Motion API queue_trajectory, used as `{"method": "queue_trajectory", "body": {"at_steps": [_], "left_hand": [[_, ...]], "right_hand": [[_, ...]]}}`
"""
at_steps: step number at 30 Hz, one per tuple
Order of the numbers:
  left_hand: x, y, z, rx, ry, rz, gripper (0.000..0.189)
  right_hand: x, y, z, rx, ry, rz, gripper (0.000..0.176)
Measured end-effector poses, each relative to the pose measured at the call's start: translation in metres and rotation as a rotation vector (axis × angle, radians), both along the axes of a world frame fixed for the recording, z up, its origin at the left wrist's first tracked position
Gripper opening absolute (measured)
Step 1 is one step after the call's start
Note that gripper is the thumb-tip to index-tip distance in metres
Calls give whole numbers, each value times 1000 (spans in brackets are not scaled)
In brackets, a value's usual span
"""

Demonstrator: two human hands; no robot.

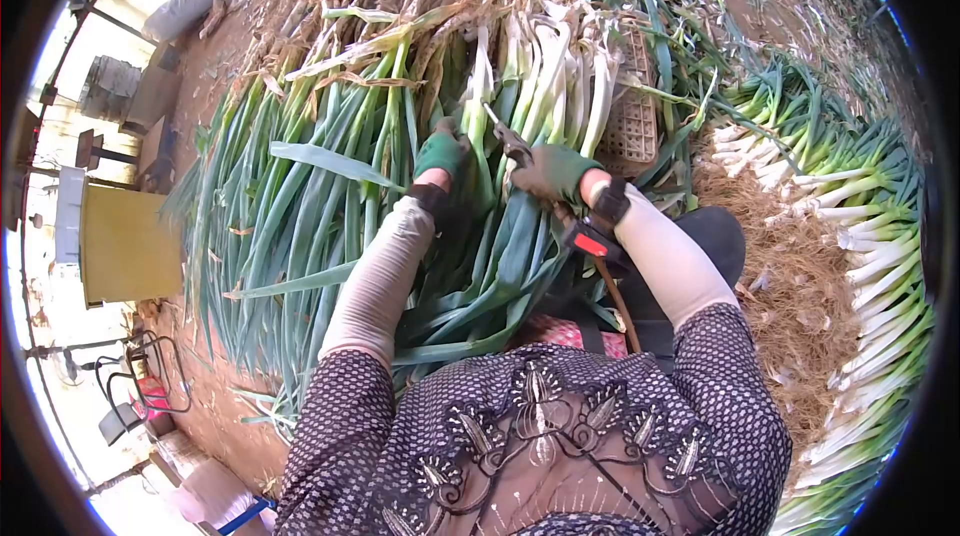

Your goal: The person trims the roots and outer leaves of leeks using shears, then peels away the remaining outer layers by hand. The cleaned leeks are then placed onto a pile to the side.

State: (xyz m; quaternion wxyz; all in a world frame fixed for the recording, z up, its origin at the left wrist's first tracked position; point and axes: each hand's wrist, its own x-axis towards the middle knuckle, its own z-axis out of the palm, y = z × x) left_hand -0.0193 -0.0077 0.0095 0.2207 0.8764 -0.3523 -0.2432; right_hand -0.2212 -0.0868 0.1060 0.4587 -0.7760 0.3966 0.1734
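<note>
At the centre, the gloved left hand (440, 152) is clenched on the leek stalks (520, 86). They run lengthwise away from the person, white ends far, green leaves near. Just right of it, the gloved right hand (553, 172) grasps a slim tool (510, 142) that points at the same stalks. What kind of tool is hard to tell, and leaves hide the fingertips. A plastic crate (632, 121) sits beyond, and trimmed leeks (860, 226) lie far right.

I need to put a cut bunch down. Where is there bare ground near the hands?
Free: the dry litter strip between the person's lap and the trimmed leek row; also bare soil below the yellow box, beside the untrimmed leek pile. Crowded: leaves packed around the left hand and the right hand with its blade, crate just beyond.
</note>
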Motion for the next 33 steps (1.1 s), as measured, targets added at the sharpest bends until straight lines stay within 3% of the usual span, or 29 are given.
{"method": "queue_trajectory", "body": {"at_steps": [4, 10, 11, 12, 15, 17, 19, 23, 27, 29, 30, 33], "left_hand": [[-31, 8, 33, 51, -576, -214, 47], [-17, -10, 44, 216, -4, -197, 58], [-13, -16, 39, 244, 67, -197, 59], [-7, -21, 27, 253, 84, -221, 64], [-8, -16, 7, 112, 85, -176, 56], [-13, -7, 9, 7, 360, -117, 45], [-22, 10, 28, -98, 574, -81, 36], [-37, 59, 107, -287, 805, 8, 24], [-12, 84, 127, -449, 791, 12, 22], [-14, 71, 158, -543, 711, -81, 24], [-20, 60, 177, -559, 669, -117, 24], [-23, 10, 185, -426, 449, -213, 26]], "right_hand": [[36, -33, -9, -25, 2, -29, 39], [69, -73, -26, -185, -84, 157, 37], [76, -75, -30, -136, -26, -21, 37], [81, -76, -21, -237, 114, 120, 41], [81, -82, -30, -245, 75, 75, 41], [74, -81, -37, -142, 26, -99, 42], [62, -77, -32, -166, 37, -46, 47], [7, -88, -27, -271, -108, -153, 53], [-63, -130, -75, -386, -75, -311, 63], [-86, -137, -83, -272, 52, -366, 70], [-91, -142, -102, -428, 177, -340, 76], [-92, -124, -103, -506, -21, -395, 74]]}}
